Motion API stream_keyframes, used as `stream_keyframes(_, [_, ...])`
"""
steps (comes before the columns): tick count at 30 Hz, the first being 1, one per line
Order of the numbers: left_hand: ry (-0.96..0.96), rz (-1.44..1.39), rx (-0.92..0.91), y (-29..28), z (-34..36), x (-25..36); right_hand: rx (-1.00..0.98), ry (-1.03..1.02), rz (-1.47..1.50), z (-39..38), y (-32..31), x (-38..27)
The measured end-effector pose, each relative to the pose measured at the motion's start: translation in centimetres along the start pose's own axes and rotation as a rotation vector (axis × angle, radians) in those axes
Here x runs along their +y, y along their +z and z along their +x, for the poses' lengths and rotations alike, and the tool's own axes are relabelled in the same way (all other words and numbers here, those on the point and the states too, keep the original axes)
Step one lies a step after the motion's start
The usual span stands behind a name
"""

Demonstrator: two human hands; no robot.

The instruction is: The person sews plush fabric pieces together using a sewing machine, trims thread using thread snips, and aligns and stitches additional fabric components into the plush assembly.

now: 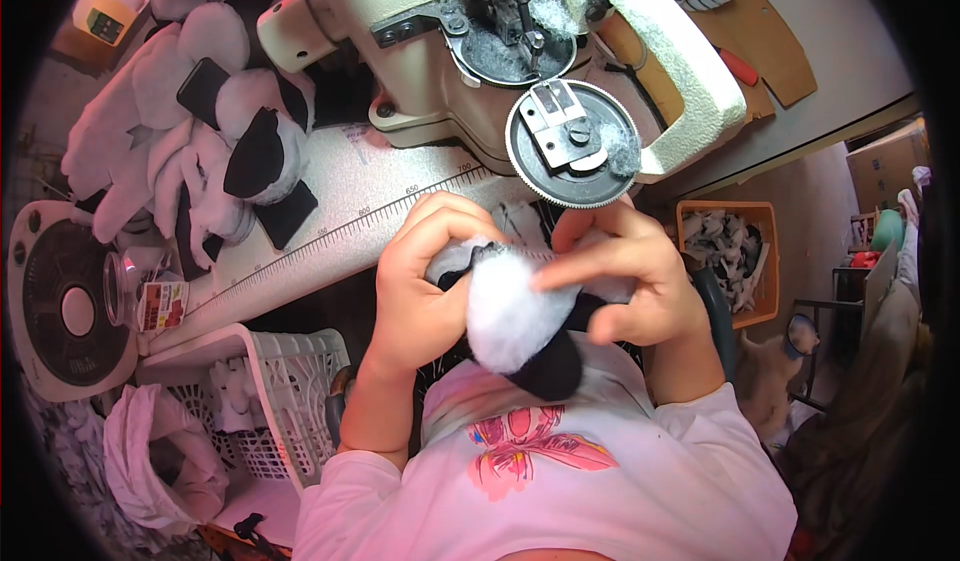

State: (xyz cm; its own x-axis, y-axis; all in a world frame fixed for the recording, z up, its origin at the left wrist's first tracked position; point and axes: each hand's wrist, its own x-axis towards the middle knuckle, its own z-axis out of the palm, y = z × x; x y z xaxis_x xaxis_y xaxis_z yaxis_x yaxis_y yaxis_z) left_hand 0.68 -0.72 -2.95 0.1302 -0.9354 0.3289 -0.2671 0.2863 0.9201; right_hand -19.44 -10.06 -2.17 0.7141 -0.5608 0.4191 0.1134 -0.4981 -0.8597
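Plush piece (515, 306) sits between the two hands, in front of the wearer's shirt (600, 411), just below the toothed disc (603, 121) of the sewing machine (430, 91). Long axis runs roughly top to bottom, low end tilted right. Left hand (425, 281) is closed on its left side, thumb over the fabric. Right hand (635, 276): index extended onto the white face, thumb apart; can't tell if the other fingers grip. Materials: fluffy white pile, rounded; flat matte-black flap underneath. Disc is metal, gear-edged, lint-dusted. Table (350, 166) pale, speckled.
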Motion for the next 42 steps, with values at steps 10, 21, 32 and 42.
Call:
stream_keyframes(10, [0.226, 0.432, 0.145, 0.9, -0.1, 1.7, 0.154, -0.139, -0.354, -0.2, 1.0, -1.3])
stream_keyframes(21, [0.227, 0.193, 0.188, 2.1, -1.5, 1.7, 0.242, -0.195, -0.373, -0.5, 1.3, -2.0])
stream_keyframes(32, [0.344, 0.128, 0.223, 2.6, -1.2, 1.3, 0.144, -0.036, -0.393, -0.6, 0.7, -2.1])
stream_keyframes(42, [0.280, 0.196, 0.234, 2.4, -1.5, 1.1, 0.170, -0.143, -0.543, -0.7, 0.7, -3.2])
